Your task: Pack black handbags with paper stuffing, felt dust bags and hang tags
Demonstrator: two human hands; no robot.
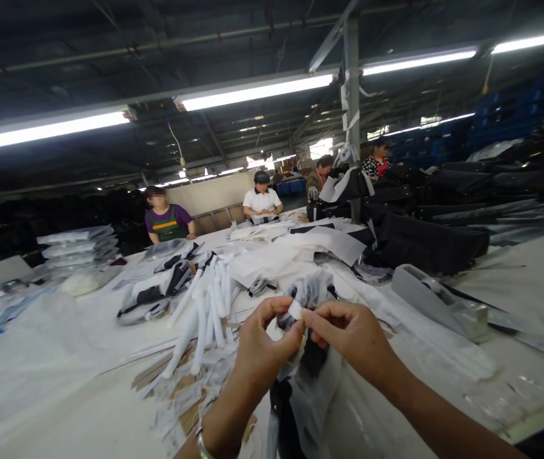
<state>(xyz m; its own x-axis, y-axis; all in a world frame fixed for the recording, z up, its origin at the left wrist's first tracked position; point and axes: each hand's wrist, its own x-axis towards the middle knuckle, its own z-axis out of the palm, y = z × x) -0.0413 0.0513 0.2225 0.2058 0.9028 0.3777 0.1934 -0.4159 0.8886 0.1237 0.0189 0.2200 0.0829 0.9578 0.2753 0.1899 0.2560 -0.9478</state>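
Observation:
Near the middle of the head view, my left hand [268,341] and my right hand [348,328] meet at a small white piece [296,310]. Thumb and fingers of the left pinch it from the left side, and the right fingertips close on its right edge. Just behind and below the fingers lies a bundle of clear plastic and grey coiled strap [310,288]. Black material in clear plastic [317,360] runs down between my wrists. White foam tubes [212,299] lie in a pile left of my hands, with small plastic bags and brown strips below them.
A grey tape dispenser [437,299] stands on the table to the right. Black bags [425,242] are heaped at the back right. White sheets [295,252] cover the middle. Stacked clear packages [78,248] stand at the left. Several people sit or stand beyond the table.

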